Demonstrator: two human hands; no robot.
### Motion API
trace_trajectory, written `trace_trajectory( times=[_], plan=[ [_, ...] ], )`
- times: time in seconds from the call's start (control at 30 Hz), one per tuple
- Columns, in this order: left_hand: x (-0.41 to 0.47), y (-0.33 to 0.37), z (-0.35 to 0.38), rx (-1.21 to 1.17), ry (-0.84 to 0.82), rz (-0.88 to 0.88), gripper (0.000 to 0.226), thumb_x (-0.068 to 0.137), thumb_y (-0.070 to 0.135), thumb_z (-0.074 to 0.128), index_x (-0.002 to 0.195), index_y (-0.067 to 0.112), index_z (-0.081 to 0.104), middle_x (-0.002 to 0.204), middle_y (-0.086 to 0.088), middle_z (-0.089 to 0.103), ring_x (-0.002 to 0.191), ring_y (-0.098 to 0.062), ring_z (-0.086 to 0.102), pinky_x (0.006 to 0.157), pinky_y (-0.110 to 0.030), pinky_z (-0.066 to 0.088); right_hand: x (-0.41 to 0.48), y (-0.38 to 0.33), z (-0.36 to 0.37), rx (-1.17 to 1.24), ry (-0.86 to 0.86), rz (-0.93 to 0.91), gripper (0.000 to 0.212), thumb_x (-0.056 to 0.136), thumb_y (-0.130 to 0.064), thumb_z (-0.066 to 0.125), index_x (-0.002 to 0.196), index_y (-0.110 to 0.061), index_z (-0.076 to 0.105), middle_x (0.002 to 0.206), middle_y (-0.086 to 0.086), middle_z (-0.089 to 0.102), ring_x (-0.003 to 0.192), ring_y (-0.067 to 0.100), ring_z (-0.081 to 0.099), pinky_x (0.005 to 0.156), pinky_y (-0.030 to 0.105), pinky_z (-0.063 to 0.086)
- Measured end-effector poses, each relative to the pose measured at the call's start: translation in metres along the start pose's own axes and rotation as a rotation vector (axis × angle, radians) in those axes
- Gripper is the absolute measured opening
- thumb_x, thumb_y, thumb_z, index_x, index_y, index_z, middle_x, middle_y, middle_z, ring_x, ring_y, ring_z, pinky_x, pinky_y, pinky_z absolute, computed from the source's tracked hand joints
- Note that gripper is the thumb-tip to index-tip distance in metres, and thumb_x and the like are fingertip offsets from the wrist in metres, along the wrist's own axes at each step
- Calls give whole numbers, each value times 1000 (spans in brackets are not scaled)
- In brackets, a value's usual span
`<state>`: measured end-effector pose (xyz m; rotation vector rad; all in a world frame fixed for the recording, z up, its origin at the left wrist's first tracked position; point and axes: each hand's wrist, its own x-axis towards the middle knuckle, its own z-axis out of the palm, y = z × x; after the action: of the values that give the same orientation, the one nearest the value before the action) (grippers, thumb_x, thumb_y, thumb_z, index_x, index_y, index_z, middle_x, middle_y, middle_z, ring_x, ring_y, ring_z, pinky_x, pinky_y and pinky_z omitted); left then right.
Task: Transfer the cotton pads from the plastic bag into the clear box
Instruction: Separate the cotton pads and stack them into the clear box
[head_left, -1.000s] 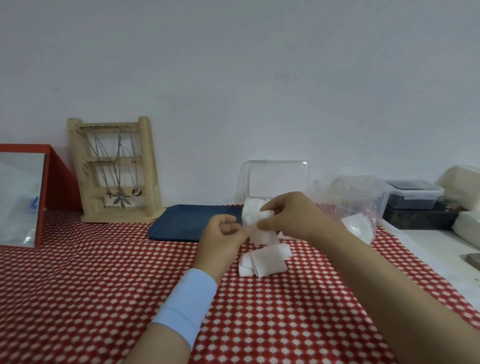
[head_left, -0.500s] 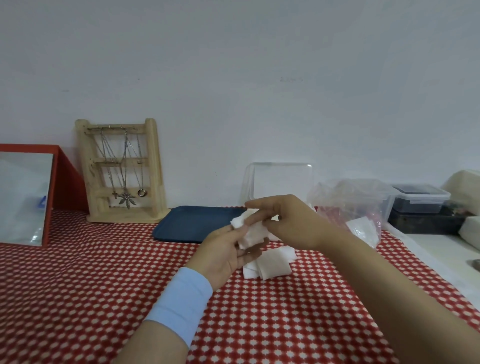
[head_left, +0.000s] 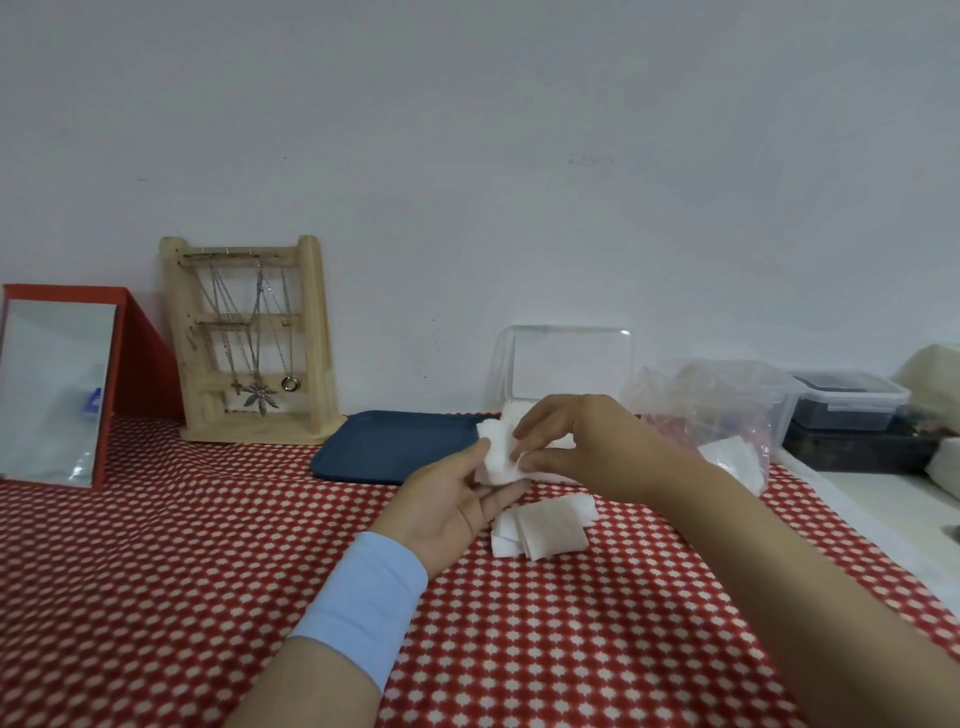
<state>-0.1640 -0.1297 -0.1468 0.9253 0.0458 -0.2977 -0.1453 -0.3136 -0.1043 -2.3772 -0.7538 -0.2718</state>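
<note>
Red-and-white checked tablecloth (head_left: 156, 571) covering the table, white wall behind. Left hand (head_left: 452, 512) is lying palm up, gripping a cotton pad stack (head_left: 496, 462) between thumb and near-straight fingers. Right hand (head_left: 587, 447) is pinching the same stack from the right side with its fingertips. Loose pads (head_left: 545, 530) are lying on the cloth just below the hands. Clear box (head_left: 566, 364) is standing behind the hands, lid up. Plastic bag (head_left: 717, 410) is sitting right of it, pads showing inside. Blue tray (head_left: 395, 441) is sitting left of the box.

Wall (head_left: 467, 156): plain white, faint scuffs, evenly lit.
Worktop (head_left: 156, 571): covered in red-and-white checked cloth (head_left: 571, 649), rear edge meeting the wall.
Pale surface (head_left: 883, 512): adjoining the worktop's right edge.
</note>
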Motion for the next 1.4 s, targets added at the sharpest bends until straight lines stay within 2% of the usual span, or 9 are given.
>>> trace_trajectory(
  times=[0.13, 0.47, 0.67, 0.8, 0.9, 1.03, 1.17, 1.27, 1.4],
  plan=[
    [0, 1, 0, -33, 13, 10, 35, 101, 21, 57, 125, -4, 64, 119, -22, 72, 113, -29, 70, 86, -36, 62, 1, -2, 1, 19, 62, 24, 9, 89, -29, 75, 89, -24, 82, 106, -19, 65, 94, -5, 59, 78, 4, 41],
    [-1, 0, 1, 79, -75, 84, 50, 81, 30, 70, 123, 2, 66, 118, -17, 73, 105, -23, 74, 79, -29, 62, 1, -8, -8, 392, 136, 321, 16, 91, -28, 71, 84, -18, 82, 78, 5, 77, 86, 23, 72, 85, 36, 54],
    [2, -3, -4, 213, -41, 72, 29, 99, -1, 55, 127, 1, 63, 115, -14, 75, 102, -21, 75, 80, -28, 62, 1, -11, -9, 544, 178, 397, 12, 91, -26, 72, 88, -20, 81, 86, -15, 77, 68, 6, 71, 69, 24, 51],
    [2, -3, -3, 197, -32, 66, 28, 99, -5, 51, 124, 1, 64, 115, -15, 75, 101, -23, 75, 77, -29, 62, 0, -8, -12, 491, 286, 384, 16, 92, -27, 71, 84, -16, 80, 54, -16, 64, 46, 1, 51, 46, 14, 40],
    [1, -3, 0, 108, -34, 44, 26, 100, -1, 50, 121, -3, 64, 115, -20, 74, 96, -25, 76, 75, -32, 63, -1, -12, -11, 475, 253, 326, 20, 93, -26, 69, 82, -12, 79, 68, -13, 73, 49, 8, 55, 48, 19, 41],
    [-1, -1, 5, 7, -54, 21, 34, 102, 23, 56, 122, -3, 64, 112, -22, 74, 96, -28, 76, 79, -37, 64, -1, -13, -5, 340, 187, 259, 21, 95, -26, 68, 79, -16, 78, 75, -6, 76, 52, 15, 65, 54, 10, 45],
    [2, -4, 2, 145, -9, 45, 30, 99, 9, 60, 126, -1, 63, 112, -18, 75, 100, -25, 75, 77, -30, 63, -1, -12, -4, 325, 193, 255, 20, 95, -23, 67, 81, -14, 78, 84, -10, 77, 55, 24, 71, 52, 12, 47],
    [3, -4, -1, 210, -1, 63, 25, 98, 8, 62, 121, 0, 67, 114, -17, 75, 103, -24, 75, 79, -28, 62, -4, -18, -2, 251, 55, 189, 10, 89, -33, 75, 90, -23, 79, 89, -14, 76, 65, 7, 70, 61, 12, 51],
    [2, -4, -4, 264, 13, 87, 25, 97, 11, 64, 119, 1, 68, 110, -14, 77, 103, -23, 75, 79, -26, 61, -3, -16, 4, 21, -11, 157, 28, 79, -43, 82, 105, -35, 77, 102, -24, 72, 69, -18, 59, 62, 7, 41]
  ],
)
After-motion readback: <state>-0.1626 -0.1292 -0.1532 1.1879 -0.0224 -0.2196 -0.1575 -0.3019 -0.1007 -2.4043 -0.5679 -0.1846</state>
